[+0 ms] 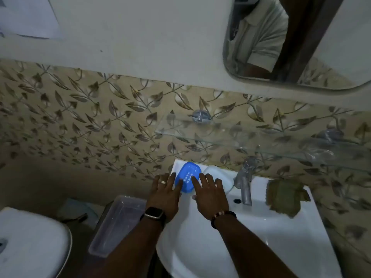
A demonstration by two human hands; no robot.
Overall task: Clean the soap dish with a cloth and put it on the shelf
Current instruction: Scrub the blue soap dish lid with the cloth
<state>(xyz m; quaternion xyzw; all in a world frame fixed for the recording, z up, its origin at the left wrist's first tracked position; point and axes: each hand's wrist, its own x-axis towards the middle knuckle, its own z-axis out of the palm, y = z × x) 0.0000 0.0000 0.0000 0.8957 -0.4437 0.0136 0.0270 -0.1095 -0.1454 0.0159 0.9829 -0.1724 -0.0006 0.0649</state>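
A blue plastic soap dish (188,175) with drain slots sits on the back left corner of the white sink (200,247). My left hand (165,194) lies at its left side and my right hand (210,194) at its right, fingers spread and straight, fingertips touching the dish. A clear lid or tray (219,176) lies just right of the dish. A brownish cloth (285,195) rests on the sink's right rim. The glass shelf (241,135) is fixed to the wall above the sink.
A metal tap (245,181) stands between the dish and the cloth. A clear plastic box (118,223) sits left of the sink, and a white toilet (32,243) is at the far left. A mirror (291,41) hangs above the shelf.
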